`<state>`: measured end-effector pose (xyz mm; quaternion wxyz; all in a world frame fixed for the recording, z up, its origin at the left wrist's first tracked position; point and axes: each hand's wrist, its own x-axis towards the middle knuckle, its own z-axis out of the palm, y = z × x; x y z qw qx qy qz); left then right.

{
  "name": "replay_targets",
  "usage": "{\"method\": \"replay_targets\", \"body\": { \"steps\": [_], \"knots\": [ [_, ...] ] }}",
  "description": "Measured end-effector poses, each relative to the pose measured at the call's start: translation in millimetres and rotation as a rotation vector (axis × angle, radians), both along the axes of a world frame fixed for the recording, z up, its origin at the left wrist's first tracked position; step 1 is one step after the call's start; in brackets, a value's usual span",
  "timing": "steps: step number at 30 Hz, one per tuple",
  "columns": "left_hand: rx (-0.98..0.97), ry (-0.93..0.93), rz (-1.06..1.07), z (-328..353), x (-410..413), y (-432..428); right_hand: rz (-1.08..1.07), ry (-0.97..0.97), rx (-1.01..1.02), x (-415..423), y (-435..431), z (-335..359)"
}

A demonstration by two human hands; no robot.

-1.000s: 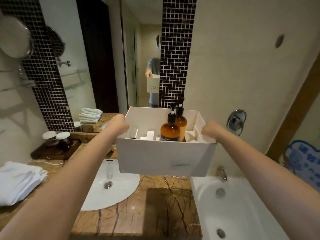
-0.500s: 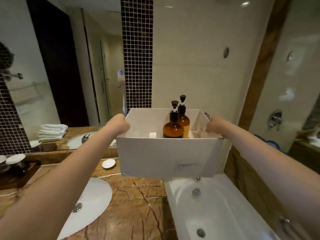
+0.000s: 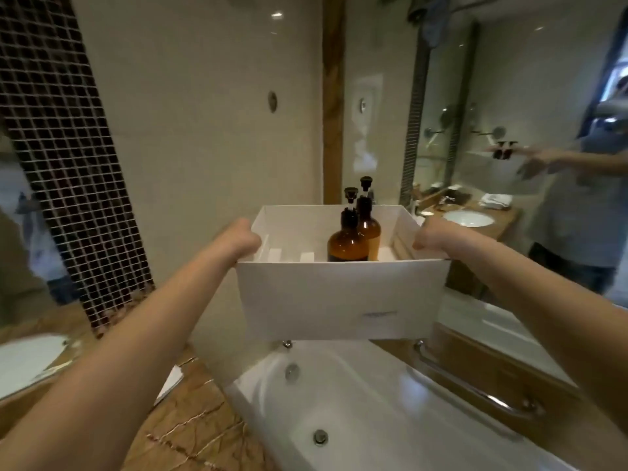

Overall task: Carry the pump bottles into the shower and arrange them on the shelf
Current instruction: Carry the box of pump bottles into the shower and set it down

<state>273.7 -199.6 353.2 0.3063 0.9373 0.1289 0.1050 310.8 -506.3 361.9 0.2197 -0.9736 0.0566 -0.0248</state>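
I carry a white open box at chest height over the bathtub. Two amber pump bottles with black pumps stand upright in its middle, one behind the other. My left hand grips the box's left wall at the rim. My right hand grips the right wall the same way. White dividers lie on the box floor beside the bottles.
A white bathtub lies below the box, with a chrome grab rail along its right side. The brown marble counter and sink are at lower left. A glass panel at right reflects a person and a second basin.
My view and the box have swung right, away from the mirror and sink, toward the tub and the glass panel. Both hands keep the same hold on the box.
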Motion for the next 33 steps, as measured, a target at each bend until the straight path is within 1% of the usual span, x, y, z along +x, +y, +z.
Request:
{"method": "replay_targets", "body": {
  "steps": [7, 10, 14, 19, 23, 27, 30, 33],
  "knots": [
    [-0.006, -0.004, -0.318, 13.2, 43.6, -78.9, -0.271, -0.069, 0.073, -56.2, -81.3, 11.0],
    [-0.017, -0.016, -0.460, 16.3, 42.7, -124.6, -0.432, -0.082, 0.097, -90.9, -115.0, 12.4],
    [-0.065, 0.022, -0.645, 12.7, 25.6, -185.2, -0.594, -0.070, 0.079, -153.7, -155.7, 12.6],
    [-0.108, 0.009, -0.874, 14.2, -14.9, -260.4, -0.763, -0.045, 0.105, -248.6, -190.4, 17.5],
    [-0.076, -0.033, -1.076, 18.8, -60.0, -317.5, -0.954, -0.058, 0.087, -330.3, -211.1, 19.9],
    [-0.048, -0.067, -1.184, 17.6, -115.8, -369.6, -1.118, -0.061, 0.073, -417.6, -223.8, 21.3],
    [-0.036, -0.032, -1.312, 16.5, -163.1, -400.3, -1.271, -0.056, 0.021, -484.9, -224.7, 20.4],
    [-0.067, 0.014, -1.443, 16.0, -215.1, -419.7, -1.395, -0.059, -0.002, -548.8, -217.6, 20.1]
  ]
}}
